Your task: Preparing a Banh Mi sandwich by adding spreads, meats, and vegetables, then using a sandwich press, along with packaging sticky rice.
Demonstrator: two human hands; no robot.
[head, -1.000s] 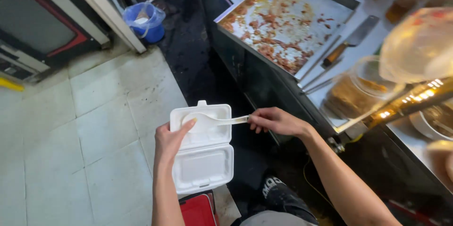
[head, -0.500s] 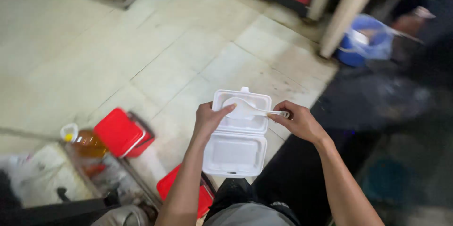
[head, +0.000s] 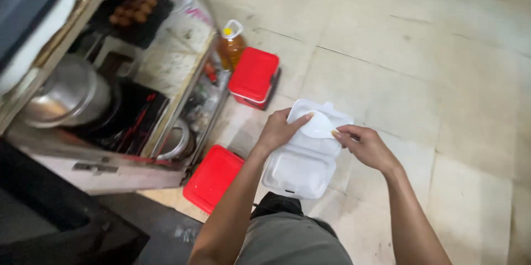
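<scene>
An open white foam clamshell box (head: pixel 303 161) is held in front of my body, above the tiled floor. My left hand (head: pixel 278 130) grips its left edge at the hinge, with the thumb lying over the upper half. My right hand (head: pixel 365 146) pinches the handle of a white plastic spoon (head: pixel 317 124). The spoon's bowl rests inside the upper half of the box. Both halves of the box look bare inside.
A low metal cart (head: pixel 119 121) stands at my left with a steel pot (head: pixel 65 94), dark pans and a tray of fried pieces (head: pixel 130 11). On the floor sit two red lidded boxes (head: pixel 254 76) (head: pixel 213 176) and a bottle of oil (head: pixel 231 47).
My view has swung round from the cooking counter to the floor and the cart on the left. The hands keep the same hold on box and spoon.
</scene>
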